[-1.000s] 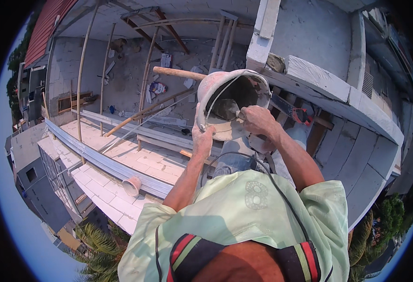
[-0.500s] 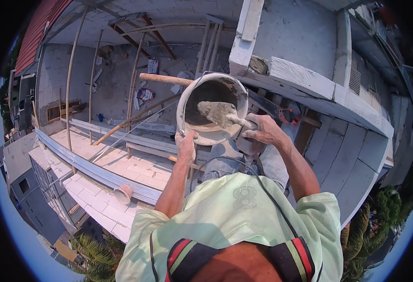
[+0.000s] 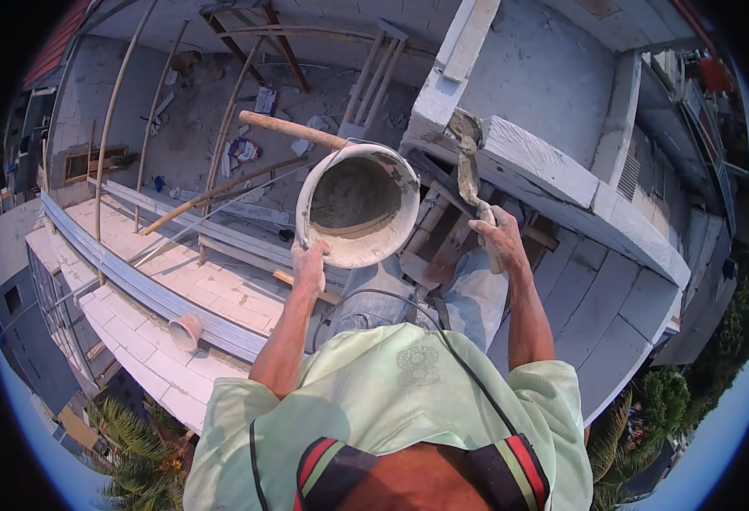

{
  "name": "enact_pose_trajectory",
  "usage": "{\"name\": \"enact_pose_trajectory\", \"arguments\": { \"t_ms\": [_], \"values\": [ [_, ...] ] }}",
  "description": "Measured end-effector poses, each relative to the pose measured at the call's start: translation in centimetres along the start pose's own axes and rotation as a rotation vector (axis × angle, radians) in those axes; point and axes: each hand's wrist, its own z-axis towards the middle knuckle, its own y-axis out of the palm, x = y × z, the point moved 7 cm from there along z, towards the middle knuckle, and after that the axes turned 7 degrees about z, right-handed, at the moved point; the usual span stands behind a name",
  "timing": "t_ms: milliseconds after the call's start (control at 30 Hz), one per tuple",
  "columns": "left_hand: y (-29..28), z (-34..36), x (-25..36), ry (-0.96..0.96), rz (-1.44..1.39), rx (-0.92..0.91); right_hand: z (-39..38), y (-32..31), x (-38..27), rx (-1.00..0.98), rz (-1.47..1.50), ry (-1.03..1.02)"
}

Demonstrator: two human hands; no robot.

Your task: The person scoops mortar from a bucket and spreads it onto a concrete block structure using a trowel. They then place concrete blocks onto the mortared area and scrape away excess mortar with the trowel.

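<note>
My left hand (image 3: 309, 266) grips the near left rim of a pale bucket (image 3: 410, 200), which tilts toward me. Grey wet mortar (image 3: 353, 189) lies inside it. In my right hand (image 3: 504, 238) is the handle of a mortar-coated trowel (image 3: 468, 175), fingers closed around it. The trowel points away from me, its blade seen nearly edge-on at the gap between two pale wall blocks. Mortar shows around the blade there; whether the blade touches a block I cannot tell. The longer block (image 3: 541, 157) runs off to the right of the gap.
A round wooden pole (image 3: 293, 128) sticks out beyond the bucket. Long metal channels (image 3: 149, 272) lie along the wall on the left, beside a small pinkish pot (image 3: 185, 332). Upright poles (image 3: 123, 111) rise above a lower, debris-strewn floor (image 3: 195, 128). A dark cable hangs across my front.
My right hand has carried the trowel from over the bucket, loaded with mortar, out to the block gap on the right. My left hand still holds the bucket, now more tilted toward me.
</note>
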Motion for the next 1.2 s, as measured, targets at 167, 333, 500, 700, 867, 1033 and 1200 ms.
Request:
{"name": "enact_pose_trajectory", "arguments": {
  "t_ms": [167, 333, 500, 700, 867, 1033, 1200],
  "values": [
    [-0.9, -0.5, -0.5, -0.044, -0.025, 0.015, 1.4, 1.4, 1.6, -0.052, 0.333, 0.078],
    [-1.3, -0.7, 0.0, -0.034, 0.059, 0.037, 1.9, 1.4, 2.8, -0.066, 0.535, 0.14],
    [-0.2, -1.6, 2.6, 0.023, 0.043, -0.033, 1.8, 2.0, 1.6, -0.07, 0.646, 0.15],
    [-0.9, -1.1, 1.0, -0.039, 0.075, 0.001, -1.0, 1.9, -2.5, -0.04, 0.622, -0.012],
    [-1.0, -1.3, 0.0, -0.115, 0.077, 0.032, -2.2, 0.4, -0.9, 0.102, 0.06, -0.061],
    [-0.9, -0.9, -0.4, -0.079, 0.105, 0.014, -1.2, -0.2, 0.6, 0.348, -0.914, -0.146],
    [-2.5, -0.4, -2.0, -0.16, 0.15, 0.036, -0.2, -1.5, -0.4, 0.558, -1.148, -0.185]
  ]
}}
